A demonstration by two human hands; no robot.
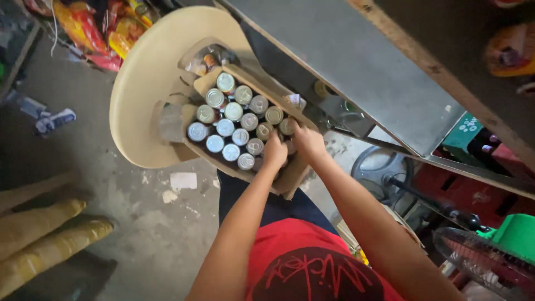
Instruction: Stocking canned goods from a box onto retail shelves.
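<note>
Brown cardboard makes up the open box point(245, 167) that both hands are working in, and it sits on the seat of a beige plastic chair point(142, 83) just in front of the person's knees. Inside it stand rows of cans point(233, 129), upright, silver lids facing up, packed side by side so the long axis of each runs straight up toward the camera.

Both hands have gone to the same near corner of the box, the end closest to the body. The left hand point(274, 151) is curled over a can in the near rows, knuckles up, fingers bent down around it; they look closed on it, though the can itself is hidden beneath the hand. The right hand point(308, 142) lies just beside the left, close enough to almost touch, its fingers tucked down at the edge where the last cans meet the cardboard wall. Whether those fingers grip a can or the box flap I cannot tell.

The rest of the cans lie away from the fingers, up and to the left toward the chair back. Neither hand is clearly nearer to them. A grey metal worktop point(356, 67) runs alongside the box, and yellow sacks point(44, 239) lie on the concrete floor point(156, 223).
</note>
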